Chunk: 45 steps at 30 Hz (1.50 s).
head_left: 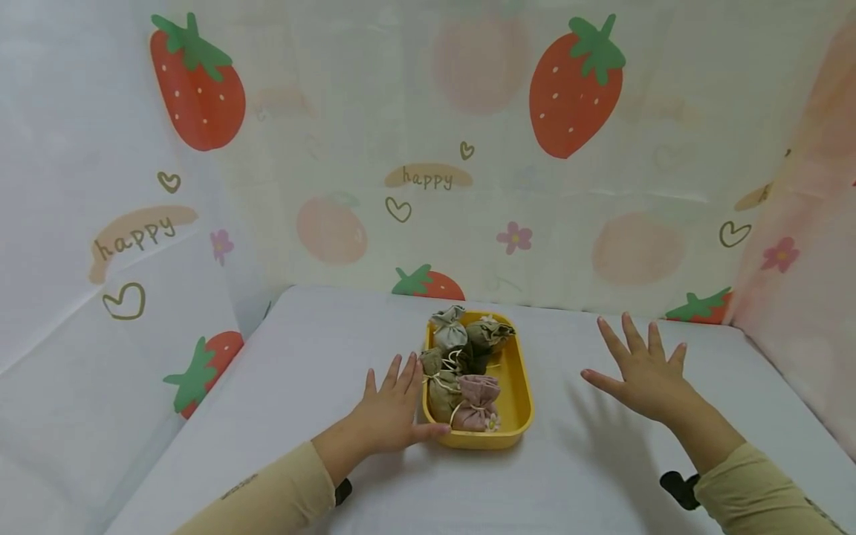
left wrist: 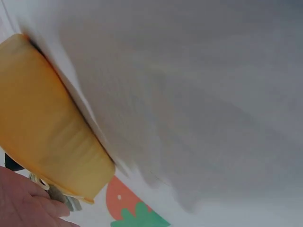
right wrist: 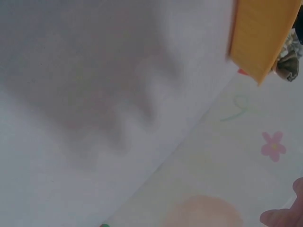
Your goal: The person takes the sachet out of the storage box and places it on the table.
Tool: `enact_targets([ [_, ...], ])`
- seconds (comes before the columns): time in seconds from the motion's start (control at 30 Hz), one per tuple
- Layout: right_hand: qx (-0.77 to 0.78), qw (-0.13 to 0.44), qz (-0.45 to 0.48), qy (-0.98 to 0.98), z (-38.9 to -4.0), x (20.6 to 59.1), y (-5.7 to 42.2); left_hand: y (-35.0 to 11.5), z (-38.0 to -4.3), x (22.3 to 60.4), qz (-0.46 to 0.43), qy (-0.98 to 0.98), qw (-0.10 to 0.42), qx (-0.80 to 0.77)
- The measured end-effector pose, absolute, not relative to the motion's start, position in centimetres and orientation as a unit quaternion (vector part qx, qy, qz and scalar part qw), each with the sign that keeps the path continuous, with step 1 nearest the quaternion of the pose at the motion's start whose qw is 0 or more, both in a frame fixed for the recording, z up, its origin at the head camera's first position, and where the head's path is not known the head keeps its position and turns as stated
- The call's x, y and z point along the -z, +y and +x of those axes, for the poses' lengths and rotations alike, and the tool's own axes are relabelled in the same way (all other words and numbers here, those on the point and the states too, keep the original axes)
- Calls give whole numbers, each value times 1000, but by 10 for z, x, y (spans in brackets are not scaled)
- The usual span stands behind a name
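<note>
A yellow tray (head_left: 513,390) stands on the white table and holds several small drawstring pouches. Among them are a pink pouch (head_left: 478,392) at the near end, an olive pouch (head_left: 443,400) beside it, a silvery-grey pouch (head_left: 450,334) and a brown pouch (head_left: 491,334) at the far end. My left hand (head_left: 388,416) is at the tray's left side, fingers straight, thumb by its near corner; whether it touches the rim I cannot tell. Off to the tray's right, my right hand (head_left: 645,375) hovers with fingers spread and holds nothing. The left wrist view shows the tray's outer wall (left wrist: 52,118) close by.
The white tabletop (head_left: 321,349) reaches back to a curtain (head_left: 414,104) printed with strawberries, hearts and flowers. Similar cloth hangs at the left and right sides. Shadows of the hands fall on the table.
</note>
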State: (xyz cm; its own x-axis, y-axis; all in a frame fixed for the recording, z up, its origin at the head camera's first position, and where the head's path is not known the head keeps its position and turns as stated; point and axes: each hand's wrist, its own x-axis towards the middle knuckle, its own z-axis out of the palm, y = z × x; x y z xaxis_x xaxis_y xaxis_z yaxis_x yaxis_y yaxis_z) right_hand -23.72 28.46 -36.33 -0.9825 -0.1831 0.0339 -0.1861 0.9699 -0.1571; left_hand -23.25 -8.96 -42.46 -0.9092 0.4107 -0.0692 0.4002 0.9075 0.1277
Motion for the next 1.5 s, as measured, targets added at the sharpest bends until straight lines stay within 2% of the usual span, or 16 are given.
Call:
enact_targets([
  [0.6,-93,2,98,-991,-235,368,284,-80,-242,430,207,977,48,-26],
  [1.07,-91,6,98,-991,-239,370,281,-76,-243,426,161,985,50,-41],
  [1.5,-95,3,95,-991,-236,371,282,-81,-250,420,177,983,52,-21],
])
